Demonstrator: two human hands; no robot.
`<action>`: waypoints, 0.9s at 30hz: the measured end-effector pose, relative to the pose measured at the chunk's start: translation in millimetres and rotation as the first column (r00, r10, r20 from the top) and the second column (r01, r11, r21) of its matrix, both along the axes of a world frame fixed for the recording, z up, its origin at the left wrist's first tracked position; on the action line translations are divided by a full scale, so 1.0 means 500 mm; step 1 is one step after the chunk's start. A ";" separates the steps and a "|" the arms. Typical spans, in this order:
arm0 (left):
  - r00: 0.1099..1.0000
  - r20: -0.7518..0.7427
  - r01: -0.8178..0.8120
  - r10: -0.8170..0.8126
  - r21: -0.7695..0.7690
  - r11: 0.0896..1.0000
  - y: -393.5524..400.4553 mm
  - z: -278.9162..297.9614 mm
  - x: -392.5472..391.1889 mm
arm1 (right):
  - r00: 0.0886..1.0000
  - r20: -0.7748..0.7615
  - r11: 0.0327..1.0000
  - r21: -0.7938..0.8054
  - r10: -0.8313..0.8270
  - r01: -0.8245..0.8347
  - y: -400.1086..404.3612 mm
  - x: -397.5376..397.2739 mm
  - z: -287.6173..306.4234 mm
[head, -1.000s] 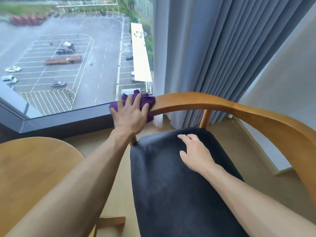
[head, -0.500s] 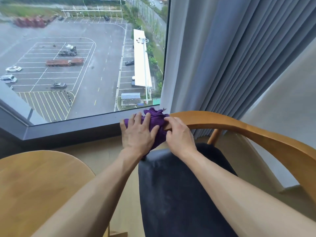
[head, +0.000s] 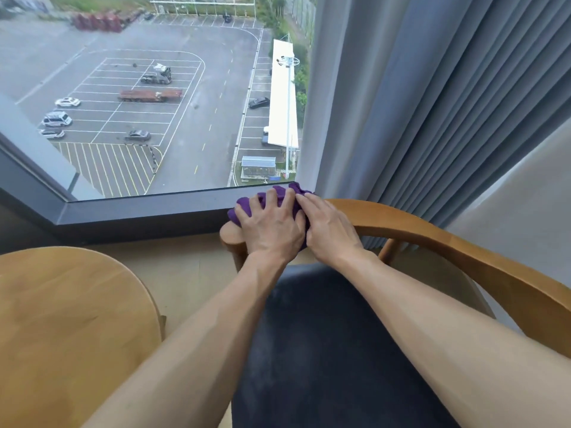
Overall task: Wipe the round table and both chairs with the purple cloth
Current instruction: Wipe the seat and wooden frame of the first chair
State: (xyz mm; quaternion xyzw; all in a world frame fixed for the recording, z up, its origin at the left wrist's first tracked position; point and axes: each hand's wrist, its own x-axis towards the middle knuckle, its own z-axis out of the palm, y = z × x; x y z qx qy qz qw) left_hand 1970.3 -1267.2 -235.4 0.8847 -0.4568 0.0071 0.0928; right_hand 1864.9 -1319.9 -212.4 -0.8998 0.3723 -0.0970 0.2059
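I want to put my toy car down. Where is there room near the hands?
The round table top shows bare wood at the left, bordered by the floor and the left arm. The dark chair seat is bare between the forearms. It is crowded on the armrest end, where left hand and right hand press the purple cloth.

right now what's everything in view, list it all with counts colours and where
purple cloth: 1, purple, bunched on the chair's arm end under both hands
chair: 1, light wood frame with dark grey seat, centre and right
round table: 1, light wood, lower left
window: 1, dark frame, upper left, looking down on a car park
curtain: 1, grey, upper right
floor: pale wood, between table and chair
left hand: 1, fingers spread, pressing on the cloth
right hand: 1, touching the cloth's right side
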 end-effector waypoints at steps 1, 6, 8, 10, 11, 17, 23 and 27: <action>1.000 -0.004 0.017 -0.017 0.002 1.000 -0.023 0.000 -0.028 | 1.000 0.005 0.999 -0.023 -0.025 0.025 -0.015 -0.022 0.000; 0.966 0.009 0.257 -0.257 0.022 0.966 -0.103 0.009 -0.132 | 0.983 0.035 0.978 -0.097 -0.182 0.185 -0.095 -0.151 0.005; 0.934 0.038 0.354 -0.355 0.040 0.934 -0.089 0.009 -0.111 | 0.983 0.059 0.978 -0.108 -0.175 0.181 -0.106 -0.165 0.008; 0.893 -0.057 0.448 -0.447 0.010 0.894 -0.071 0.020 -0.065 | 0.983 0.130 0.983 -0.112 -0.132 0.147 -0.104 -0.141 0.014; 0.852 -0.192 0.486 -0.487 -0.059 0.872 -0.063 0.031 -0.041 | 0.980 0.169 0.985 -0.117 -0.106 0.127 -0.099 -0.119 0.017; 0.926 -0.373 0.021 -0.057 -0.100 0.995 0.014 0.066 0.081 | 0.985 -0.175 0.992 -0.125 -0.004 -0.018 -0.056 0.020 0.005; 0.880 -0.406 -0.267 0.248 0.009 0.964 0.131 -0.002 0.116 | 0.976 -0.163 0.940 -0.283 0.148 -0.190 -0.010 0.088 -0.013; 0.810 -0.544 -0.269 0.218 -0.016 0.963 0.131 -0.005 0.119 | 0.947 -0.168 0.899 -0.304 0.274 -0.314 0.030 0.155 -0.018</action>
